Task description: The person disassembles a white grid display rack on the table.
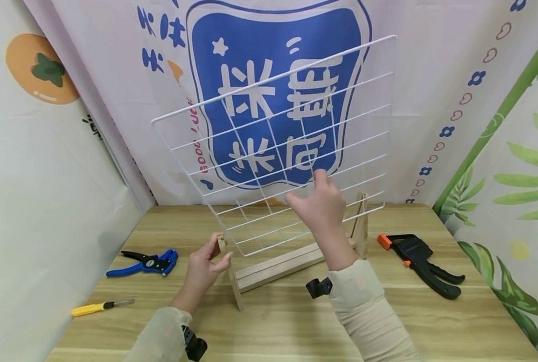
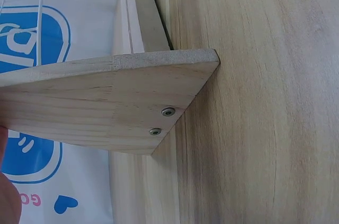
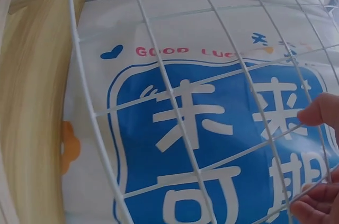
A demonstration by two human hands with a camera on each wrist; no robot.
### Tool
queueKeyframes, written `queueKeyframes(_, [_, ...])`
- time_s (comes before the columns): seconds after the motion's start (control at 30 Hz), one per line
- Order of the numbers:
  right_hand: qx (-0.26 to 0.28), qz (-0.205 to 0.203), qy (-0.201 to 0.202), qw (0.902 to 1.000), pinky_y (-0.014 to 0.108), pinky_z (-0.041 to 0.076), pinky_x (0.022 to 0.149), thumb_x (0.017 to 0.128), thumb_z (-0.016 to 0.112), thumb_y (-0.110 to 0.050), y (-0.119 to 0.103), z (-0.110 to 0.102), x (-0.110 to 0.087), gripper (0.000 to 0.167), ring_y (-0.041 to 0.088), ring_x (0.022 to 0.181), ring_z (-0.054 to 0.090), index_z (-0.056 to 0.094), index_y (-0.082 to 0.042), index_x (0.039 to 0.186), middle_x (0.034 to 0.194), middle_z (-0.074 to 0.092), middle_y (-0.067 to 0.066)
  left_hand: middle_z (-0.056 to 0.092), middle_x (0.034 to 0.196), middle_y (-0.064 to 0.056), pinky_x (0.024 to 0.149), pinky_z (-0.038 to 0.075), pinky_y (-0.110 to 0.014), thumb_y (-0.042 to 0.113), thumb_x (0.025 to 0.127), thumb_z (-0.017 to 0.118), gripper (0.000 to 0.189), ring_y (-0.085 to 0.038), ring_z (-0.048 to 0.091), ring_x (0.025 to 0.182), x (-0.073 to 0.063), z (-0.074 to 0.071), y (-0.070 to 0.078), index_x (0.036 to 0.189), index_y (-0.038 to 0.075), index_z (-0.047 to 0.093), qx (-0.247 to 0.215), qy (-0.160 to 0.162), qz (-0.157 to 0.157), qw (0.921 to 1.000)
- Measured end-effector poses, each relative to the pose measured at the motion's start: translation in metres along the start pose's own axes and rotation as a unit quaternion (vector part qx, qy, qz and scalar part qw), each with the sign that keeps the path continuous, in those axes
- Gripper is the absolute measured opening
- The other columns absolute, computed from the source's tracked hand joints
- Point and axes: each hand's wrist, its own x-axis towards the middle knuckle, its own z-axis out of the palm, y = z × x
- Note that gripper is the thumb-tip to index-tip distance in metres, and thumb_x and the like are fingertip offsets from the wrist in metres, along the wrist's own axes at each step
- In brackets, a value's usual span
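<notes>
- White wire grid [image 1: 284, 169]: thin coated-looking rods, rectangular cells, thicker far/top rod. Tilted, up over the wooden stand [image 1: 287, 266], mid-scene.
- Right hand [image 1: 321, 203] pinches the grid's rods between thumb and fingers, toward the panel's right half.
- Left hand [image 1: 203, 264] grips the top of the stand's left side board [image 1: 236, 289], thumb on the near side.
- Stand: pale bare wood, visible grain, two side boards, long crossbar between. Left board's foot is cut at an angle; two metal screws [image 2: 168, 112] sit in its outer face.
- Right side board [image 1: 362, 226] is partly behind the grid. Left wrist view crops most of the left hand; right wrist view crops the right hand at the frame edge.
- Grid's lower edge looks close to the stand; can't really tell if it touches.
- Table [image 1: 269, 332]: streaky wood-grain top. Left: blue-black pliers [image 1: 153, 262], yellow-handled screwdriver [image 1: 97, 307] nearer. Right: black clamp [image 1: 420, 261], orange pads.
- Room: printed cloth [image 1: 115, 30] behind, creased, blue badge with white characters; fruit print left, leaf print right.
</notes>
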Motion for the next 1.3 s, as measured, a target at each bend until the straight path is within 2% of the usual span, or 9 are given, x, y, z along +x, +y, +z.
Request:
queueKeyframes(0.3, [0.034,-0.029,0.098,0.9942,0.029,0.034,0.038,0.062,0.076,-0.031,0.024,0.009,-0.022,0.046,0.021,0.051,0.042,0.054,0.0,0.088,0.064,0.051,0.009,0.068,0.077,-0.018,0.07,0.056,-0.015,-0.006,0.063,0.073,0.043,-0.029,0.068,0.071,0.001,0.002,0.002,0.104,-0.002,0.06,-0.014,0.002,-0.02,0.9997])
queueKeyframes(0.43, [0.03,-0.026,0.111,0.9931,0.029,0.034,0.039,0.062,0.075,-0.031,0.032,0.008,-0.032,0.045,0.022,0.053,0.043,0.054,0.0,0.086,0.064,0.049,0.009,0.069,0.083,-0.021,0.075,0.054,-0.013,-0.011,0.065,0.072,0.042,-0.035,0.068,0.077,0.003,0.004,0.006,0.105,-0.002,0.06,-0.059,0.0,-0.075,0.9954])
queueKeyframes(0.53, [0.028,-0.025,0.122,0.9918,0.029,0.034,0.04,0.06,0.077,-0.03,0.037,0.006,-0.04,0.046,0.022,0.054,0.044,0.055,0.001,0.086,0.065,0.05,0.01,0.068,0.088,-0.024,0.077,0.052,-0.013,-0.016,0.065,0.071,0.043,-0.039,0.066,0.084,0.007,0.003,0.012,0.105,-0.003,0.061,-0.101,-0.002,-0.121,0.9875])
queueKeyframes(0.7, [0.034,-0.008,0.141,0.9894,0.03,0.034,0.042,0.06,0.077,-0.026,0.046,0.002,-0.052,0.046,0.022,0.056,0.043,0.055,0.003,0.087,0.066,0.051,0.012,0.065,0.093,-0.031,0.079,0.051,-0.012,-0.017,0.068,0.069,0.039,-0.044,0.063,0.09,0.022,-0.006,0.034,0.105,-0.01,0.06,-0.127,-0.022,-0.166,0.9778])
queueKeyframes(0.73, [0.038,-0.002,0.142,0.9891,0.031,0.035,0.042,0.06,0.077,-0.026,0.048,0.001,-0.054,0.045,0.023,0.057,0.043,0.055,0.004,0.088,0.067,0.051,0.013,0.064,0.094,-0.032,0.079,0.051,-0.013,-0.017,0.068,0.069,0.039,-0.042,0.063,0.091,0.025,-0.008,0.039,0.106,-0.011,0.059,-0.125,-0.027,-0.177,0.9758])
queueKeyframes(0.8, [0.051,0.005,0.143,0.9883,0.033,0.038,0.044,0.061,0.076,-0.024,0.053,0.0,-0.058,0.045,0.025,0.059,0.044,0.054,0.004,0.088,0.069,0.05,0.014,0.064,0.096,-0.031,0.08,0.052,-0.015,-0.015,0.069,0.07,0.038,-0.025,0.067,0.093,0.028,-0.012,0.044,0.106,-0.012,0.059,-0.125,-0.035,-0.209,0.9693])
queueKeyframes(0.97, [0.06,0.014,0.136,0.9888,0.037,0.042,0.049,0.061,0.075,-0.023,0.064,-0.004,-0.07,0.043,0.028,0.063,0.046,0.051,0.004,0.085,0.071,0.05,0.015,0.064,0.104,-0.026,0.081,0.052,-0.016,-0.006,0.071,0.074,0.043,0.009,0.057,0.092,0.018,-0.011,0.025,0.112,-0.007,0.061,-0.149,-0.043,-0.247,0.9566])
queueKeyframes(1.1, [0.055,0.038,0.13,0.9893,0.038,0.041,0.049,0.059,0.074,-0.022,0.073,-0.007,-0.081,0.042,0.029,0.062,0.047,0.05,0.003,0.084,0.07,0.051,0.017,0.062,0.108,-0.026,0.08,0.052,-0.015,-0.005,0.071,0.075,0.048,0.01,0.057,0.093,0.013,-0.018,0.019,0.116,-0.008,0.059,-0.164,-0.047,-0.261,0.9502])
queueKeyframes(1.3, [0.046,0.057,0.135,0.9881,0.04,0.041,0.049,0.059,0.072,-0.021,0.083,-0.011,-0.094,0.042,0.031,0.062,0.049,0.051,0.005,0.084,0.069,0.051,0.017,0.063,0.109,-0.023,0.078,0.053,-0.016,0.001,0.073,0.076,0.049,0.013,0.057,0.09,0.005,-0.037,0.017,0.119,-0.004,0.059,-0.122,-0.068,-0.292,0.9462])
